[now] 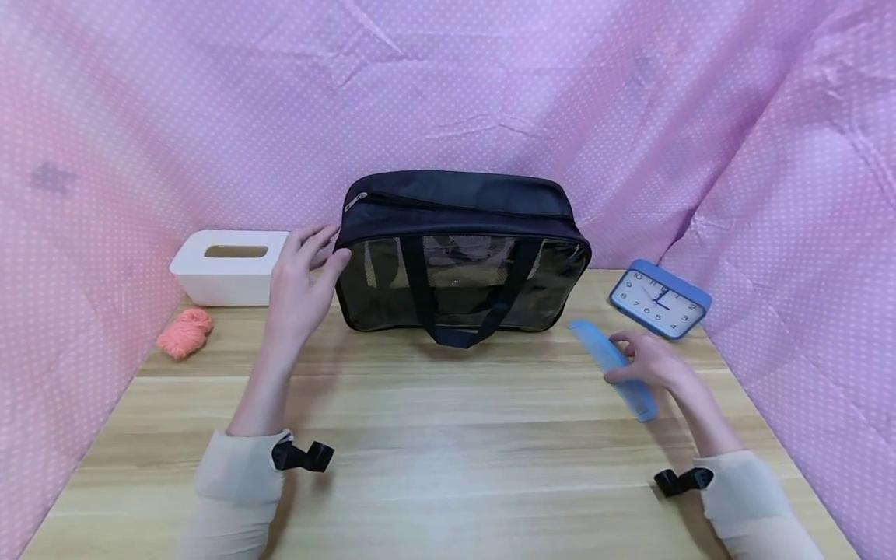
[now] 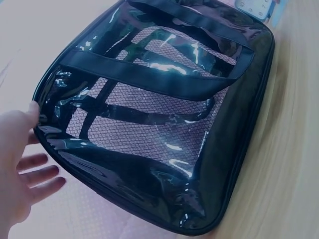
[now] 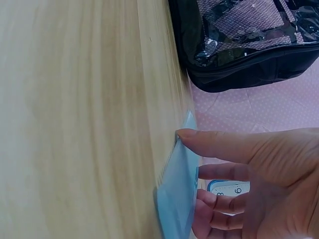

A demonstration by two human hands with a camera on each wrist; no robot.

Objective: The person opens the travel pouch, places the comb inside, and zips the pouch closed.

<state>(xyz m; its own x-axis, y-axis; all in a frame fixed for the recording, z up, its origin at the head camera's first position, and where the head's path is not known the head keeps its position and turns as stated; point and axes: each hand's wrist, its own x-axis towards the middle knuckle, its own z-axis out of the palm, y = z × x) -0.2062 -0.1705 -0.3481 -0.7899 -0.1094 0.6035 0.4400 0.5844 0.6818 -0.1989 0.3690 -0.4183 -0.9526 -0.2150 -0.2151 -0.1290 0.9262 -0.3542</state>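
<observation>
A black zip bag (image 1: 458, 257) with clear front panel and dark handles stands upright at the back of the table. My left hand (image 1: 301, 276) is at its left side, thumb tip at the front edge and the other fingers loosely extended beside it. In the left wrist view the bag (image 2: 149, 119) fills most of the picture, with the left hand (image 2: 20, 169) at its edge. On the right, my right hand (image 1: 647, 359) pinches a light blue comb (image 1: 595, 342) across its long edges. The right wrist view shows the thumb on the toothed edge of the comb (image 3: 179, 189) and fingers on the opposite one.
A white tissue box (image 1: 227, 268) stands at the back left, with a coral yarn skein (image 1: 185, 333) in front of it. Behind the right hand a blue clock (image 1: 660, 302) leans near the right edge. Pink dotted cloth (image 1: 448, 93) surrounds the wooden table (image 1: 448, 451).
</observation>
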